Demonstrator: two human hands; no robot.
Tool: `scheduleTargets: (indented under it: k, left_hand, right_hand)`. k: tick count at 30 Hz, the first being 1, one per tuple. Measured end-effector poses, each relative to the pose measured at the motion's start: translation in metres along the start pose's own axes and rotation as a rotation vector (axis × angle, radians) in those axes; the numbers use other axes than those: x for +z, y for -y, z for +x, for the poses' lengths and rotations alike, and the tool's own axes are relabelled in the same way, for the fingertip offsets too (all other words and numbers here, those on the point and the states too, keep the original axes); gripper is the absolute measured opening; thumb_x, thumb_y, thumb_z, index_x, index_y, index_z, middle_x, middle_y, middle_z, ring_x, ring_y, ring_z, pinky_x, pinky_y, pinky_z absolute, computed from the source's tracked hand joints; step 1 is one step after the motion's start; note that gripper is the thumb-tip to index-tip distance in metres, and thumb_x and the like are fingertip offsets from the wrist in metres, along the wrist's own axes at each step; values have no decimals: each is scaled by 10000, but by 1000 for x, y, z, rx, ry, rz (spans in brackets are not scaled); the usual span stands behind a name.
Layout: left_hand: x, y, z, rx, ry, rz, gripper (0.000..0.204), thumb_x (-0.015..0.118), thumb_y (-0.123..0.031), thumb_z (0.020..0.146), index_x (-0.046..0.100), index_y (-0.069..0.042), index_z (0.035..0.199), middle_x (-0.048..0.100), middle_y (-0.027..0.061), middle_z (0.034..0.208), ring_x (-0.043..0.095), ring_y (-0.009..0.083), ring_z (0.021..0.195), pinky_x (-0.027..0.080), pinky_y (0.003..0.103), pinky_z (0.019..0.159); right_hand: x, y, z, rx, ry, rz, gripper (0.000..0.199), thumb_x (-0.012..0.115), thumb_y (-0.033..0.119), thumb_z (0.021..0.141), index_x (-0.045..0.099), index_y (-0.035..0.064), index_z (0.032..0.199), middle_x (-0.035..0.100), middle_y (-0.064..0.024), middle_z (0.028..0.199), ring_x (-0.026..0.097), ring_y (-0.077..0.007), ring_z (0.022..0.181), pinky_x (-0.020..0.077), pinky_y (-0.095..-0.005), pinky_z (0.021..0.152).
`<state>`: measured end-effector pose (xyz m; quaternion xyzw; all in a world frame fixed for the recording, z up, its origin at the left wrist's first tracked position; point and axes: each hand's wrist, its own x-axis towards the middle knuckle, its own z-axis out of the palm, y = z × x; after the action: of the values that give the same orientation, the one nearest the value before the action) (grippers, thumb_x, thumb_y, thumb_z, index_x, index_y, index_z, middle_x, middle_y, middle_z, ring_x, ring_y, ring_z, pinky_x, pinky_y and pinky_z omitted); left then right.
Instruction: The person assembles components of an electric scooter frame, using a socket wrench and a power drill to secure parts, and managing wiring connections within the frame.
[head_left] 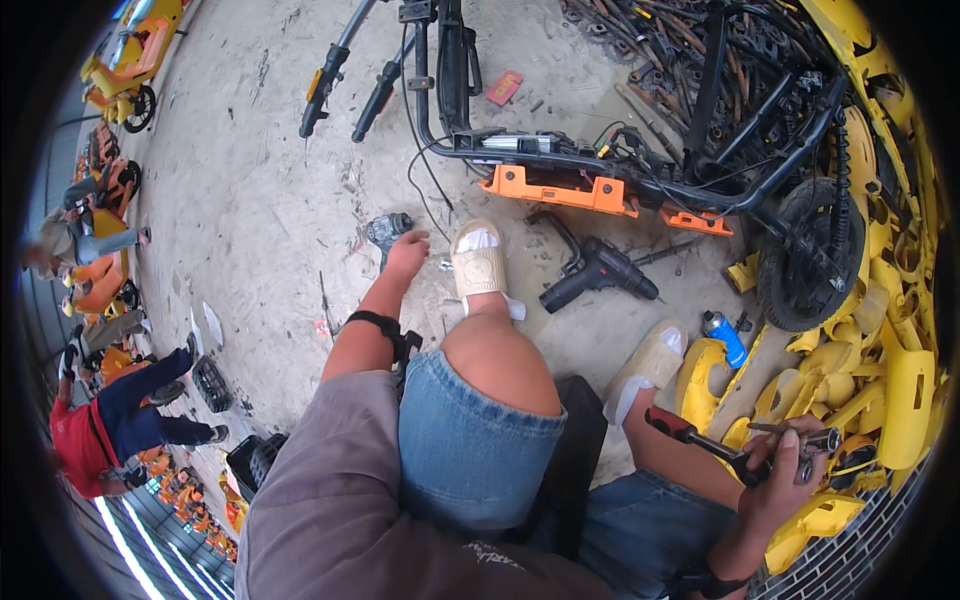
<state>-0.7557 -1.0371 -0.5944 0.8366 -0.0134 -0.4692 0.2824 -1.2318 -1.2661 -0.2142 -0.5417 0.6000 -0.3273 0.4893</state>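
Observation:
My left hand (405,256) is low over the concrete floor, right beside a grey-and-black power drill or driver (388,230). Its fingers look loosely spread; whether they touch the tool is unclear. At the lower right my right hand (785,468) is closed around a red-and-black-handled tool (690,432), whose working end is hidden in the hand. A shiny metal socket (824,440) and a thin metal rod stick out of the same grip. A second, black cordless drill (598,274) lies on the floor between my feet and the frame.
Ahead stands a black scooter frame (470,150) with orange panels (560,190) and a wheel (812,255). Yellow body panels (905,390) pile up on the right, near a blue spray can (725,338). Metal parts (650,60) heap behind. Other people (120,420) are at the left.

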Motion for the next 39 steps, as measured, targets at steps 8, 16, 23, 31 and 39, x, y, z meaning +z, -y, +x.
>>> scheduleTargets:
  k: [8,16,23,31,39]
  left_hand:
    - [-68,-29,-89,135,82,538,340,584,-154,843,686,-54,1152,715,133,1034,681,256,967,531,356,859]
    - [-88,-243,-281,728,-55,169,278,549,-67,931,644,3,1182,704,134,1088,676,226,1022,514,351,927]
    - [-13,-347,-446,994,497,-611,240,532,-99,981,584,-45,1209,650,30,1006,622,84,864,508,255,744]
    - [111,-306,-367,821,111,362,437,620,-161,864,534,-4,1263,631,160,1041,648,300,987,521,386,815]
    - [132,-301,-338,1007,10,667,382,646,-205,784,613,-12,1112,660,177,1032,643,346,959,497,440,819]
  right_hand:
    - [10,14,24,-69,58,-3,118,544,55,980,524,-2,1082,528,-34,710,506,-90,571,463,-247,590]
    - [56,10,73,-176,217,-60,39,572,67,965,556,41,988,510,16,689,457,-48,499,366,-223,450]
    - [95,-15,115,-223,335,-118,77,577,81,941,546,12,957,528,-10,697,454,-81,487,359,-258,415]
    - [103,-39,135,-373,310,-206,115,595,93,896,574,-15,930,566,-42,718,506,-122,598,420,-305,546]
    - [93,-17,110,-323,395,-174,82,548,83,941,553,9,906,515,-3,715,459,-91,579,384,-281,518]
